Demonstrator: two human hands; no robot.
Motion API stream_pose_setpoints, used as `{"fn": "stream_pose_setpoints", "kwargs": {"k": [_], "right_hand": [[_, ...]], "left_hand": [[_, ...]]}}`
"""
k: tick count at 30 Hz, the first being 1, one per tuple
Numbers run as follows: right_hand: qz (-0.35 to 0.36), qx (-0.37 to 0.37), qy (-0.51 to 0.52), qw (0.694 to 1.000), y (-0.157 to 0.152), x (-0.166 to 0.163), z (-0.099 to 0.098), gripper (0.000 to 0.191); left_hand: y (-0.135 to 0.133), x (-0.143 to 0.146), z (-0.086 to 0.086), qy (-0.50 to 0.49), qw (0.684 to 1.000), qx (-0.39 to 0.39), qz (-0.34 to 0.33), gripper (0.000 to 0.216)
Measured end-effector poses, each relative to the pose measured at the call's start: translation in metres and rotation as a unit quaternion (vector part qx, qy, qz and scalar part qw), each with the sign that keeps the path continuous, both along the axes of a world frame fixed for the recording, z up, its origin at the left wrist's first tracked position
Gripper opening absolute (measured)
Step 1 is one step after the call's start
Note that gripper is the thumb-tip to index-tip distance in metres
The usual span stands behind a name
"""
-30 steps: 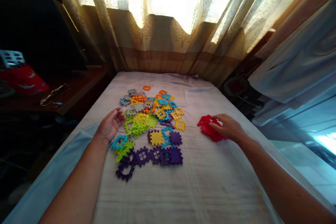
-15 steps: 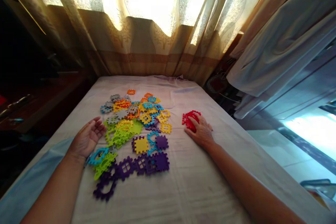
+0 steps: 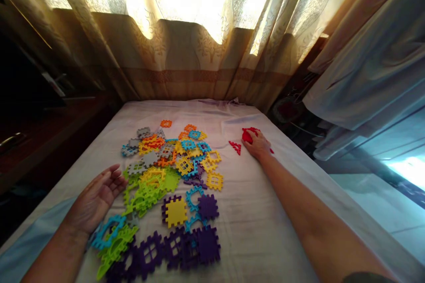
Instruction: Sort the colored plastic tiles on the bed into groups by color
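Observation:
A heap of flat plastic interlocking pieces [image 3: 166, 172] in several colours lies on a bed covered with a pale sheet [image 3: 259, 212]. My left hand [image 3: 96, 196] rests palm up at the heap's left edge, fingers apart, holding nothing. My right hand [image 3: 257, 143] reaches far across the bed and lies over a small pile of red pieces [image 3: 248, 135], fingers curved onto them. One red triangular piece [image 3: 235, 147] sits loose just left of that hand. Purple pieces [image 3: 179, 247] line the near edge of the heap.
Patterned curtains [image 3: 186, 44] hang behind the bed with bright light through them. A dark wooden ledge [image 3: 40, 137] runs along the left. Pale draped fabric [image 3: 372, 75] hangs at the right, with dim clutter [image 3: 288, 110] in the gap beside the bed.
My right hand has pushed the red pieces away toward the far right of the bed, leaving one red triangle behind. The view has shifted; my left hand stays by the heap.

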State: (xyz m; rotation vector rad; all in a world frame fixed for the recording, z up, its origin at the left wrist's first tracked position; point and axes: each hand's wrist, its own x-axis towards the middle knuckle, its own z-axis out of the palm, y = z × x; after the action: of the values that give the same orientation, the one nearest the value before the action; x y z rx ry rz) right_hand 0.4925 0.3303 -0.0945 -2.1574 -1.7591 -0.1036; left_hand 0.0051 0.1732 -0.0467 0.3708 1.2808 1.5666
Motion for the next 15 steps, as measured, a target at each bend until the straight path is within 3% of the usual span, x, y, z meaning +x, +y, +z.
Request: {"fn": "stream_pose_setpoints", "kwargs": {"k": [5, 8, 12, 15], "right_hand": [[-0.024, -0.002, 0.022, 0.999, 0.04, 0.007, 0.0, 0.061], [-0.028, 0.023, 0.01, 0.999, 0.048, 0.01, -0.001, 0.067], [-0.007, 0.101, -0.017, 0.995, 0.03, 0.008, -0.006, 0.066], [0.099, 0.155, -0.038, 0.982, 0.001, -0.002, -0.009, 0.057]], "left_hand": [[0.001, -0.001, -0.002, 0.014, 1.0, -0.014, 0.01, 0.022], [0.002, -0.001, -0.002, 0.016, 0.999, -0.023, 0.016, 0.022], [0.002, -0.002, -0.002, 0.015, 1.0, -0.018, 0.011, 0.022], [0.001, -0.002, -0.002, 0.011, 1.0, -0.008, 0.005, 0.022]]}}
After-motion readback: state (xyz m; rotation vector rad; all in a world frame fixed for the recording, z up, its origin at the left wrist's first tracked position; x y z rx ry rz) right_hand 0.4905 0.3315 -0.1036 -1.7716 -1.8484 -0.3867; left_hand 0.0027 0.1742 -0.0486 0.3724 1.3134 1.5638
